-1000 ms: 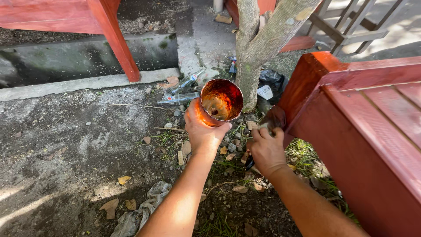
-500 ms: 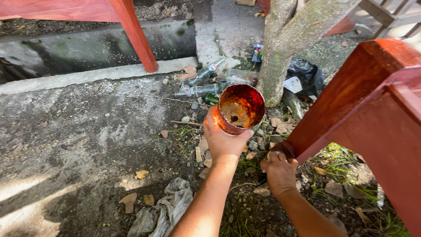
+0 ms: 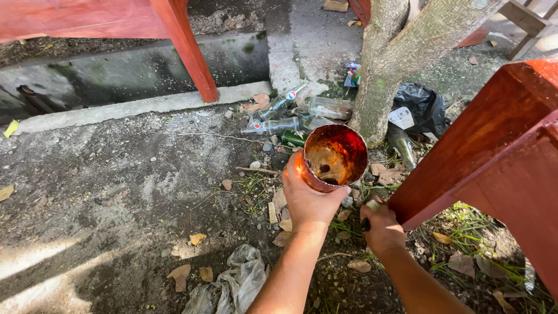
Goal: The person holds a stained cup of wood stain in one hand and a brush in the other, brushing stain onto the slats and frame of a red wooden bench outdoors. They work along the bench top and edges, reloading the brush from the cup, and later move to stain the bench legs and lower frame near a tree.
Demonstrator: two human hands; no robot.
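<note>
Open tin can (image 3: 334, 157), stained reddish-brown inside: gripped around its side by left hand (image 3: 308, 200). Brush handle (image 3: 368, 214): enclosed in fisted right hand (image 3: 382, 228), beside red-painted wooden bench (image 3: 494, 157).

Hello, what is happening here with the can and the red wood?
A person stands outdoors beside red-brown wooden furniture. The left hand holds up a cut-open can with reddish-brown liquid inside. The right hand grips a dark handle, probably a brush, low against the furniture's underside; its tip is hidden. Empty bottles and a black bag lie at the foot of a tree.
</note>
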